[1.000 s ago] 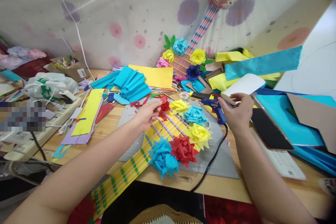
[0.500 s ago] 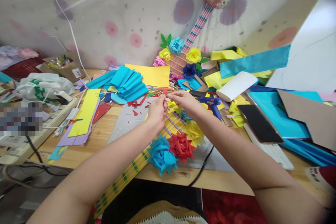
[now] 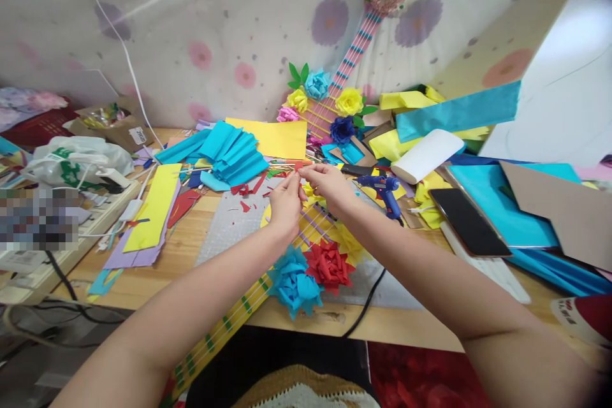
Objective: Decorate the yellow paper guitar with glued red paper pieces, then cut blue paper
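Note:
My left hand [image 3: 285, 205] pinches a small red paper piece [image 3: 298, 166], of which only a bit shows above the fingertips. The fingers of my right hand [image 3: 329, 185] are closed at the same piece, touching its right side. Below both hands lies a yellow paper guitar [image 3: 229, 319] with strings, green frets and purple strips. A blue paper flower [image 3: 295, 282], a red paper flower [image 3: 329, 266] and a yellow paper flower [image 3: 351, 243] sit along its body; my hands and forearms hide the rest. Right of my right hand rests a blue glue gun [image 3: 385, 192].
Red scraps lie on a grey mat [image 3: 220, 229]. Blue crepe paper [image 3: 234, 156] and a yellow sheet [image 3: 282, 139] are behind. A phone [image 3: 468, 222] and a white case-like object [image 3: 427, 156] lie right. A pink paper guitar [image 3: 354, 54] leans at the back; a power strip [image 3: 109, 210] stands left.
My right hand has let go of the glue gun, which now lies on the table, and moved left to meet my left hand at the red paper piece. The view has shifted slightly.

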`<act>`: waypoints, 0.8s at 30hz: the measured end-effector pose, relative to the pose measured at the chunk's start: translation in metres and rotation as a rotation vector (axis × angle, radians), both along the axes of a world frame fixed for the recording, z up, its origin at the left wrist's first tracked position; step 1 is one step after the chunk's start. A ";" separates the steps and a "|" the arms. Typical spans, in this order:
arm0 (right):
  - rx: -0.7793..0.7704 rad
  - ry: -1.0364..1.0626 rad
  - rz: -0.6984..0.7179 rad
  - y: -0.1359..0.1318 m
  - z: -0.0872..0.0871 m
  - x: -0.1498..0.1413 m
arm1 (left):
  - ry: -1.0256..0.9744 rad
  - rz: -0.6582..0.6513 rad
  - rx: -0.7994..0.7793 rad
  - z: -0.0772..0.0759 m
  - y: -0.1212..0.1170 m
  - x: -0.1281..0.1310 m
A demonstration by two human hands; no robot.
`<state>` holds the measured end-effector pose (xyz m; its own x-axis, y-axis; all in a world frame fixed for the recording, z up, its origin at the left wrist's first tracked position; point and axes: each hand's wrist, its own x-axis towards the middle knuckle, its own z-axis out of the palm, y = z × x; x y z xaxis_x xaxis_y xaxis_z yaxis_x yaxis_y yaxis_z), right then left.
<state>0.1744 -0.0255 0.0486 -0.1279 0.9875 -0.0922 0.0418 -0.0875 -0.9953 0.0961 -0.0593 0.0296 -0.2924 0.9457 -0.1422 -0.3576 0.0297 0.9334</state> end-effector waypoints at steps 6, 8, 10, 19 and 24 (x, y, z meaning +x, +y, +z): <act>0.007 -0.003 0.079 0.005 0.007 0.020 | 0.265 -0.124 0.080 0.001 0.004 -0.022; -0.029 -0.065 0.138 0.008 0.012 0.032 | 0.609 -0.114 0.196 0.001 0.010 -0.038; -0.050 -0.155 0.158 0.010 0.015 0.042 | 1.002 -0.085 0.298 0.000 0.016 -0.052; -0.037 -0.338 0.228 0.014 0.010 0.055 | 1.591 -0.404 0.553 -0.023 0.041 -0.051; 0.005 -0.359 0.284 0.017 0.002 0.055 | 1.548 -0.408 0.512 -0.028 0.049 -0.052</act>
